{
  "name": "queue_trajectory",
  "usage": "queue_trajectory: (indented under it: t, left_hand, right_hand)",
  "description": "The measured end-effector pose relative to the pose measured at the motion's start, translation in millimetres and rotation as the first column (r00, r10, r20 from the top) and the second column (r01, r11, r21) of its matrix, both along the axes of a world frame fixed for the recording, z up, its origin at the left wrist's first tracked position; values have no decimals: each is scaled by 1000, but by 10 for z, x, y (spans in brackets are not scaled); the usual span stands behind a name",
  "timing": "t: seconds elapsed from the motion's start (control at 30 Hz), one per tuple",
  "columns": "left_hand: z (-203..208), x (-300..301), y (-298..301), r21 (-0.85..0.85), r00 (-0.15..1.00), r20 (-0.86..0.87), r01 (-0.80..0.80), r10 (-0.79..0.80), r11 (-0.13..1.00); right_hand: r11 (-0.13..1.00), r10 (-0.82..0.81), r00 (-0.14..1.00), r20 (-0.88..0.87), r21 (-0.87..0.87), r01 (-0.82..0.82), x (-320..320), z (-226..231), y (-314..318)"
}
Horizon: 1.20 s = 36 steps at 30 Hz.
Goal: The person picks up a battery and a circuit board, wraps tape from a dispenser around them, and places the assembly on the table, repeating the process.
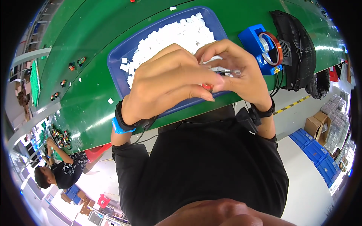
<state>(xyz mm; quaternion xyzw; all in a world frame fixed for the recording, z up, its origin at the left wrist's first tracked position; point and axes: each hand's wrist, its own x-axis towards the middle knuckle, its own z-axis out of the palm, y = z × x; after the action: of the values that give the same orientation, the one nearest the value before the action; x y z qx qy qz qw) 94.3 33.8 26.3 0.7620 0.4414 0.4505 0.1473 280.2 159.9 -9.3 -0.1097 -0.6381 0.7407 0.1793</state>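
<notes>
Both hands meet above a blue tray heaped with small white pieces. My left hand is closed, its thumb and fingers pinching a small part with a red end. Facing it, my right hand curls its fingers and thumb around a small silvery part, with something white beside it. Whether the red and silvery bits belong to one thing is hidden by my fingers. Black bands circle both wrists, and a blue strap shows at the left one.
Right of the tray stands a blue tape dispenser with a reddish-brown tape roll, beside a black bag. Small colourful parts and stray white pieces lie on the green table. At the far left, another person handles a pile of parts.
</notes>
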Motion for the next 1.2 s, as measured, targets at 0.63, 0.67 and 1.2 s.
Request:
queue_trajectory:
  t: [0.63, 0.67, 1.2]
  left_hand:
    - [-157, -67, 39, -285, 985, -30, -172, 170, 943]
    - [-166, -66, 46, -285, 986, -31, -169, 167, 944]
    - [-204, 54, 8, -552, 859, 427, 1, 282, 834]
  right_hand:
    - [960, -269, 963, -25, 73, 270, 122, 40, -146]
    - [948, -285, 958, -15, 141, 285, 131, 46, -148]
    - [487, -383, 871, -308, 734, 473, 194, 67, -95]
